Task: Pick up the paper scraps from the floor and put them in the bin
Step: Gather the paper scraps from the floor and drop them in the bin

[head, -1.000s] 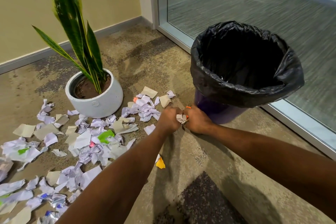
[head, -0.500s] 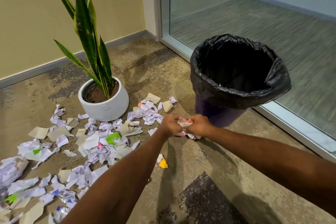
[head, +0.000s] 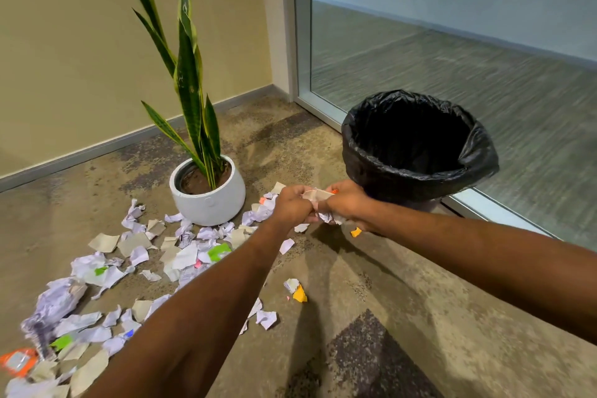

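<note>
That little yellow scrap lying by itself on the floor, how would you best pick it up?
Pinch the yellow scrap from above, at its raised, crumpled upper edge beside the small white scrap. It looks folded rather than flat, so fingertips can likely close on that ridge; carpet lies open around it.

No text, label, brand, number or sign can be read; any print on the scraps [head: 181,263] is too blurred.

We see a snake plant [head: 190,81] standing upright in a round white pot [head: 210,203] on the mottled carpet [head: 403,317], near a beige wall [head: 64,42]. A glass partition [head: 452,26] runs along the right.
</note>
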